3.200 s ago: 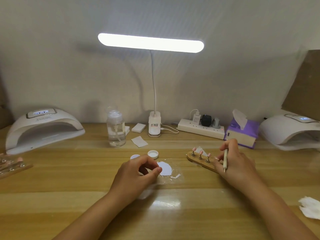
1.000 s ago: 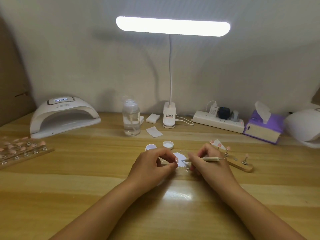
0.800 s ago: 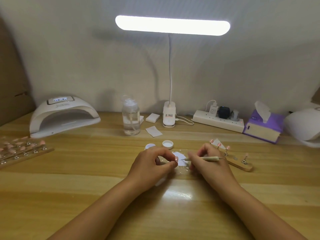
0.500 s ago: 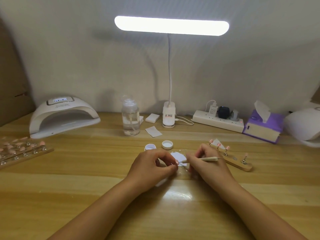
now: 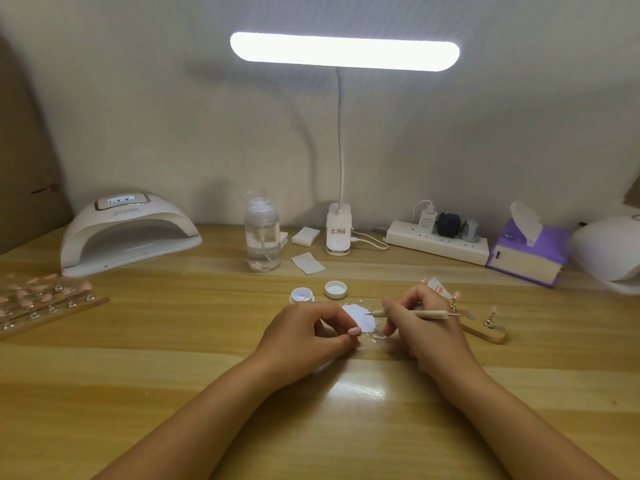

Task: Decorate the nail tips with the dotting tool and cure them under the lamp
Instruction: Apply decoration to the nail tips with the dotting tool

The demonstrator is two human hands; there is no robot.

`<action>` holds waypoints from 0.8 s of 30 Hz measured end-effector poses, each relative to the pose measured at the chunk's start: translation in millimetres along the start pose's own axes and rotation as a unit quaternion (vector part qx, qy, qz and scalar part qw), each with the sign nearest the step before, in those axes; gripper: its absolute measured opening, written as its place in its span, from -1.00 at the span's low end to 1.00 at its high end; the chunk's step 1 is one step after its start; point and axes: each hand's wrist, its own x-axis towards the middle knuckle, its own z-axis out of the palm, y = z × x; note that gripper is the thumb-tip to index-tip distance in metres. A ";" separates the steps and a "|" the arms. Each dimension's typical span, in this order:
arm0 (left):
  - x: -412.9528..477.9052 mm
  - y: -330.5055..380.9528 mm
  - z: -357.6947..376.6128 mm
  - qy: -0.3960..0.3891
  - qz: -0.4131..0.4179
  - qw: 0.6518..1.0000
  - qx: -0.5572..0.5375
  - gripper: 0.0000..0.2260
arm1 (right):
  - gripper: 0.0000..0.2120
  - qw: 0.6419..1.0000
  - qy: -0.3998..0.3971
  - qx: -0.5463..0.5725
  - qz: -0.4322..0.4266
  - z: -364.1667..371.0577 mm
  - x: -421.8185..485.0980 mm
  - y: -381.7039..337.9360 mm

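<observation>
My left hand rests on the desk and pinches what looks like a small pink nail tip between thumb and forefinger. My right hand grips the wooden dotting tool like a pen. The tool lies nearly level, with its tip over a patch of white gel on a clear sheet between my hands. Behind my right hand is a wooden holder with pink tips on metal stands. One white curing lamp stands at the back left, another at the right edge.
An open small jar and its lid sit just beyond the gel. Further back are a pump bottle, cotton pads, the desk lamp base, a power strip and a tissue box. Another nail-tip rack lies far left.
My right hand came from the wooden holder to the white gel with the tool. Over the last second its tip has stayed over the gel with small shifts. My left hand keeps its pinch.
</observation>
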 end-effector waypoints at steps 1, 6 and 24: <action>0.3 -0.5 -0.1 -0.001 0.000 1.000 -0.001 -0.96 | -0.76 1.000 0.001 0.022 0.003 -0.7 0.4 0.8; 1.6 -2.0 -0.1 -0.002 0.001 1.000 -0.003 -0.91 | -0.80 0.995 -0.013 0.099 0.009 -1.5 -1.5 -5.1; 3.2 -6.8 3.6 0.023 0.036 0.999 0.022 -0.93 | -0.77 0.986 0.002 0.165 0.029 8.3 -13.1 -11.9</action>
